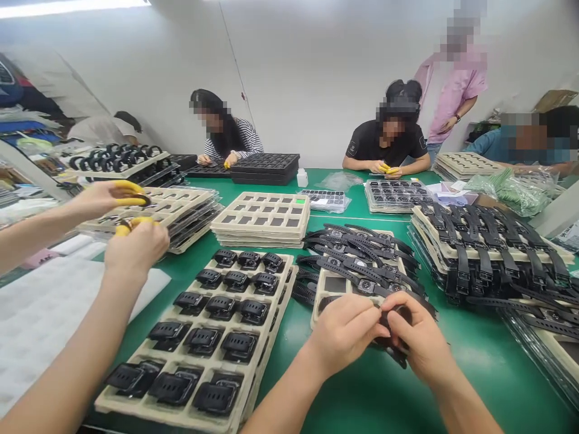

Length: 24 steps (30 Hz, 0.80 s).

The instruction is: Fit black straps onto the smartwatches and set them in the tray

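Low in the middle, my left hand [346, 334] and my right hand [416, 340] meet with fingers pinched on a black smartwatch [395, 352]. Mostly its strap shows, hanging down between the hands; the fingers hide the rest. Just behind my hands, a cream tray [319, 283] bears several smartwatches [366, 286] with straps laid out long, some with their backs up. To the left, another cream tray [283, 301] has rows of black smartwatches [239, 343] with straps closed, one in each visible compartment.
At left, a co-worker's hands [136, 241] in yellow finger covers work over stacked trays [190, 208]. Cream trays [260, 238] stand in the middle, and piled strapped watches [488, 241] at right. Several people sit across the green table [344, 398]; one person stands.
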Each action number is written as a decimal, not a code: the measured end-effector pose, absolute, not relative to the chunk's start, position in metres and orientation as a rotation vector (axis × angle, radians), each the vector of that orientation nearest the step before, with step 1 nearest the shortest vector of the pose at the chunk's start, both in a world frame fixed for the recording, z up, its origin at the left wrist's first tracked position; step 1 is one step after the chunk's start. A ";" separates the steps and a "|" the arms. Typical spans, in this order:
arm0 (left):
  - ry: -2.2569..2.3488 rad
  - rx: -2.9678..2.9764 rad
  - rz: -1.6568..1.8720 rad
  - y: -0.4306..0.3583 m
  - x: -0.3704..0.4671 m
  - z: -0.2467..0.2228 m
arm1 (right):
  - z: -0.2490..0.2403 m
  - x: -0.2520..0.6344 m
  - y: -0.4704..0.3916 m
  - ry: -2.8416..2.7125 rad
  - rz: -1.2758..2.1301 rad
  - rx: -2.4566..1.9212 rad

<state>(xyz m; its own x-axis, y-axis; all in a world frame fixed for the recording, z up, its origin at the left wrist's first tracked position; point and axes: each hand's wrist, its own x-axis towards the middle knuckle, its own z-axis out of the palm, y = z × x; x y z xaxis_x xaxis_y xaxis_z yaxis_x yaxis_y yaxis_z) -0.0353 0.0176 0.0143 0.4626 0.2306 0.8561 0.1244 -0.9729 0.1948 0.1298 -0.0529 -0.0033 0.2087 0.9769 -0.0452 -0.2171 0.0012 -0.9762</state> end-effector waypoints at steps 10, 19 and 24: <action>0.284 2.915 1.812 0.006 -0.032 0.006 | 0.006 0.133 -0.057 -0.899 1.129 -1.171; 0.223 2.759 1.967 0.004 -0.035 0.006 | 0.007 0.147 -0.063 -0.920 1.041 -1.223; 0.282 2.562 2.075 0.003 -0.033 0.002 | 0.032 0.151 -0.025 -1.068 0.549 -1.488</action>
<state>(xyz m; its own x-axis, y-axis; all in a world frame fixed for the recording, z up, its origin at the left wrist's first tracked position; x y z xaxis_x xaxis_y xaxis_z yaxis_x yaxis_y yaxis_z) -0.0331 0.0028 0.0016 0.2048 0.0263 0.9785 0.2357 -0.9715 -0.0232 0.1506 -0.0249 0.0323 0.4735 0.8508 0.2278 0.3097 0.0813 -0.9474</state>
